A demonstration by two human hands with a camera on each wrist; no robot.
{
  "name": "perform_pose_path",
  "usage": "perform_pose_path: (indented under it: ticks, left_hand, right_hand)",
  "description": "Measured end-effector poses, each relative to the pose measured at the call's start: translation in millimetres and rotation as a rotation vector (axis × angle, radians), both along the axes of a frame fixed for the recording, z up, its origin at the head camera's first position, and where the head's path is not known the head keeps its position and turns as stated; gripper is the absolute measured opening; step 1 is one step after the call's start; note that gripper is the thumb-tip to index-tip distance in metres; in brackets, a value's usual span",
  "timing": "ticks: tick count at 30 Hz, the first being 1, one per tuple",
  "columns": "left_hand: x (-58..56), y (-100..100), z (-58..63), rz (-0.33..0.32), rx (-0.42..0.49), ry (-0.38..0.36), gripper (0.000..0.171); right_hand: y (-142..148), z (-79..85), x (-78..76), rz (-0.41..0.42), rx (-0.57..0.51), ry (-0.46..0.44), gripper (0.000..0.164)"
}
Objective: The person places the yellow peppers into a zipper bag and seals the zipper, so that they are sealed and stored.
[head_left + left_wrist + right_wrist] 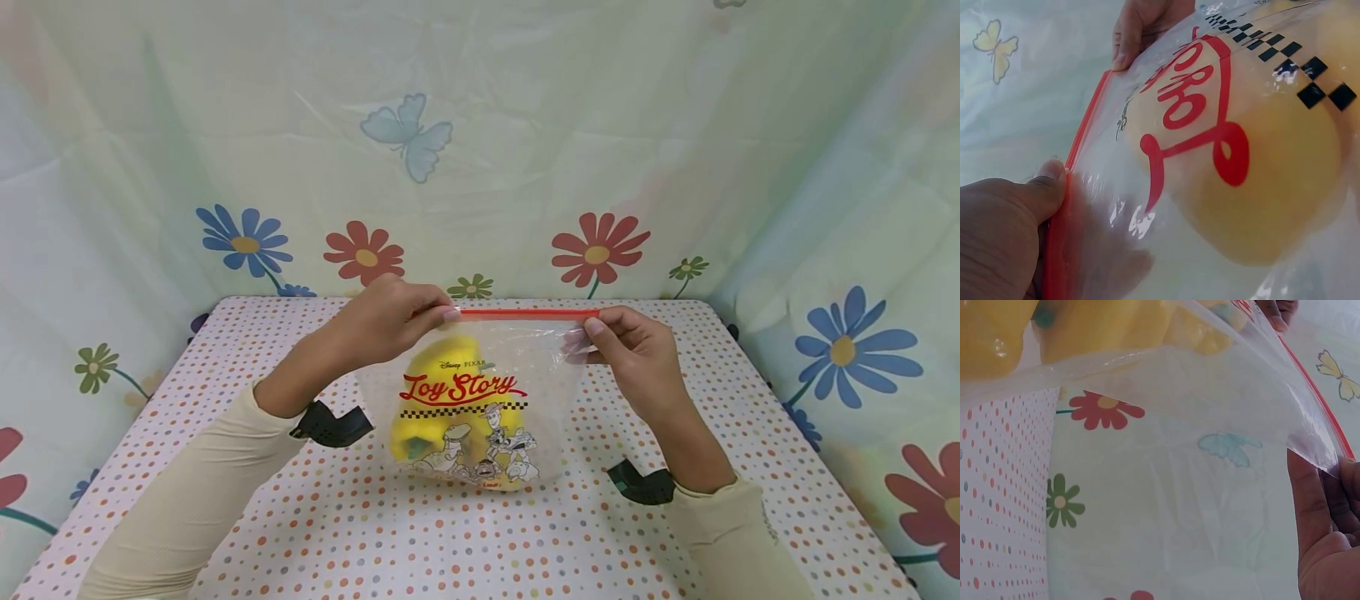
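A clear zip bag [555, 417] with a red top strip and red lettering hangs upright over the table, in the middle of the head view. Inside it are glossy, rounded yellow things [442, 358] with small green parts; the print partly covers them, and their kind cannot be told. My left hand [390, 321] pinches the strip near its left end. At the right end my right hand [641, 354] pinches the corner between thumb and fingers. In the left wrist view, the thumb of the left hand [1004, 231] presses on the red strip [1088, 125].
The table [315, 533] wears a white cover with coloured dots. Behind it and at both sides hang curtains [510, 183] printed with flowers and butterflies. A black strap piece [333, 425] sits at the left wrist, another [641, 483] at the right.
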State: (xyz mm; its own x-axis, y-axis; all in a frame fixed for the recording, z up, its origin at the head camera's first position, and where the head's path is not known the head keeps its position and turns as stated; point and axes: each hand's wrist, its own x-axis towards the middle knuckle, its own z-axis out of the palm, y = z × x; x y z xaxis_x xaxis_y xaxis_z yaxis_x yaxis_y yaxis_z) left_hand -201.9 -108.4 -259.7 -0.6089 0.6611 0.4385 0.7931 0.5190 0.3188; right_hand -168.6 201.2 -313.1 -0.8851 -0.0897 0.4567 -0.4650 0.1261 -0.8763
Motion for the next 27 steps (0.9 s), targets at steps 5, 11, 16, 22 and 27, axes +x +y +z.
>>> perform_pose_path:
  ticks: [5,11,16,22,27]
  left_hand:
    - [0.0,-3.7,0.1,-0.010,0.006,0.003,0.015]
    - [1.4,-6.8,-0.4,-0.001,0.004,-0.003,0.017]
    - [1.5,-8.6,-0.9,0.010,0.007,-0.012,0.019]
    - [2.1,-11.2,-1.0,0.024,0.014,-0.021,0.018]
    - [1.9,-14.4,-0.8,0.017,0.020,-0.003,0.016]
  right_hand:
    - [0.5,1.2,0.3,0.008,0.005,0.009,0.019]
    - [1.1,1.8,0.7,0.037,-0.017,0.023,0.016]
    - [1.7,1.8,0.5,0.048,-0.037,0.025,0.015]
    - [2.1,1.5,-0.3,0.053,-0.039,0.022,0.016]
    - [2.6,0.9,-0.6,0.041,-0.030,0.020,0.016]
